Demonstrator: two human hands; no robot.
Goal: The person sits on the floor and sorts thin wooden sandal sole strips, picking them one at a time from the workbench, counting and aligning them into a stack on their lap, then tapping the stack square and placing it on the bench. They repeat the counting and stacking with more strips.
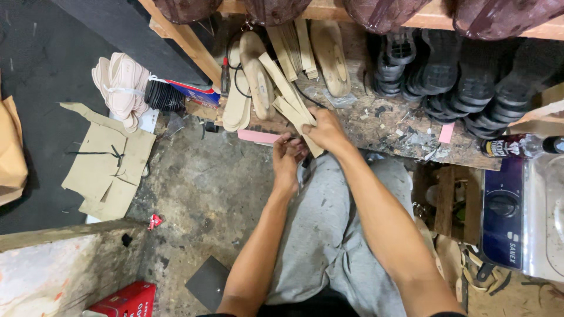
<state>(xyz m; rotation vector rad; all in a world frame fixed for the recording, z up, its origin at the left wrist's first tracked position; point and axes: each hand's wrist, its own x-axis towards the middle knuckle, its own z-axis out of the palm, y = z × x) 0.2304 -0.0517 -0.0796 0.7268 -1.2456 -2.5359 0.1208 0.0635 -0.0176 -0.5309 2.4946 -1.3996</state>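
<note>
My right hand (326,130) grips a bundle of long tan strips (292,97) that fans up and left over the edge of a worn wooden workbench (388,126). My left hand (286,157) sits just below and left of it, fingers curled at the lower end of the same strips. Both hands meet above my lap in grey trousers (329,229). Tan shoe insoles (249,82) lie stacked on the bench just left of the strips.
Stacks of black rubber soles (464,82) fill the bench's right side. A tied bundle of pale insoles (120,88) and cardboard pieces (106,164) lie on the concrete floor at left. A blue and white appliance (520,217) stands at right, a red box (126,300) at bottom left.
</note>
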